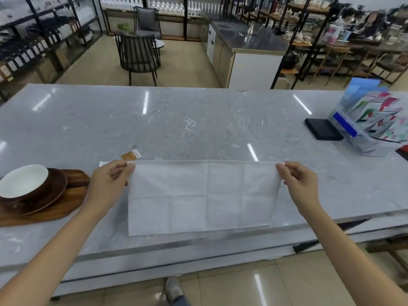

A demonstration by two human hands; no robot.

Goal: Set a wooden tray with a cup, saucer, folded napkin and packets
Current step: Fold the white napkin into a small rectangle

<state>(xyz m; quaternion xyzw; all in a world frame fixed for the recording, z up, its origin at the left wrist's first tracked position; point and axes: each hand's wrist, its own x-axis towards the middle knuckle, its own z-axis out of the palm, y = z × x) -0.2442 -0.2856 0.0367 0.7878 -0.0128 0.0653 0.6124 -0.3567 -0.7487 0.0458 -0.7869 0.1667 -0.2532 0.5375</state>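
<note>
A white napkin (203, 197) hangs spread out in front of me, creased into squares, its lower edge resting near the table's front edge. My left hand (110, 184) pinches its top left corner and my right hand (298, 184) pinches its top right corner. At the left stands a wooden tray (66, 206) with a brown saucer (55, 191) on it and a cup (24, 182), white inside, on the saucer. A brown packet (130, 155) lies on the table beyond my left hand, and a white packet (103, 164) peeks out beside it.
The grey marble table (198, 124) stretches wide. At the far right sit a black box (323, 129) and a clear holder with colourful leaflets (371, 124). Chairs, shelves and a counter stand beyond the table. My shoe (174, 290) shows on the floor below.
</note>
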